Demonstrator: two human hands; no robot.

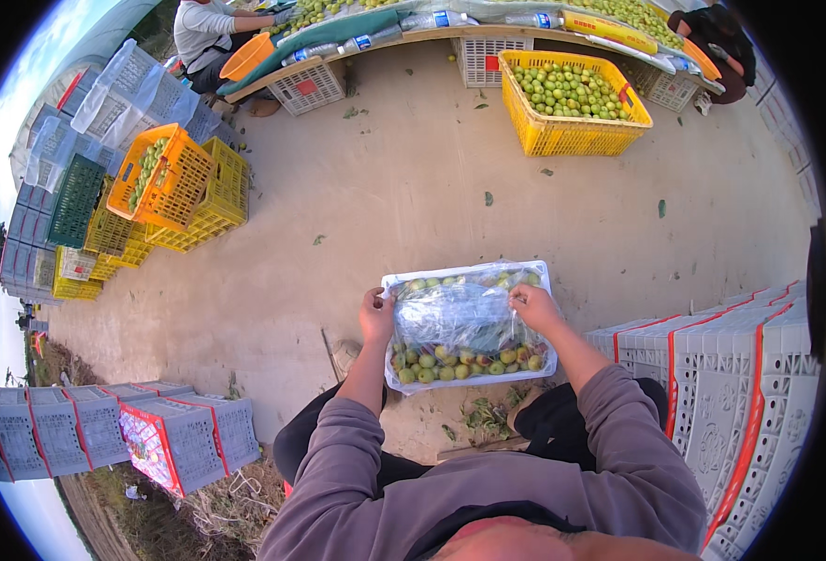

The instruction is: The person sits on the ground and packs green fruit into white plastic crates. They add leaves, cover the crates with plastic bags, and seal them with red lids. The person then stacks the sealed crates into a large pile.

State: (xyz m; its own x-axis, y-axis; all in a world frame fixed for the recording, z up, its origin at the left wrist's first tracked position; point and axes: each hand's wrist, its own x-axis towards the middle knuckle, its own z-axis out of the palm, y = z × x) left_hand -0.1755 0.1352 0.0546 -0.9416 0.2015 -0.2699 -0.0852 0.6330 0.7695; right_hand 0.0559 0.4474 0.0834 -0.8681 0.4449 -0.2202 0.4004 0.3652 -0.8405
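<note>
In front of me on the ground stands a white plastic crate [470, 382] of green and reddish-brown fruits [448, 359] that look like jujubes. Clear plastic film [448, 308] lies wrinkled and shiny over its middle and far part, and the nearest rows show more plainly. My left hand [376, 315] is at the crate's left rim, its fingers pinched on the film's edge. On the other side, my right hand [533, 306] pinches the film near the right rim, thumb and forefinger together.
A yellow crate [567, 137] of fruit stands ahead; an orange one [187, 179] tops stacked crates at left. Grey crates strapped in red rise at my right [707, 365] and lower left [188, 435]. Two people [202, 35] work at a long fruit-covered table [420, 33].
</note>
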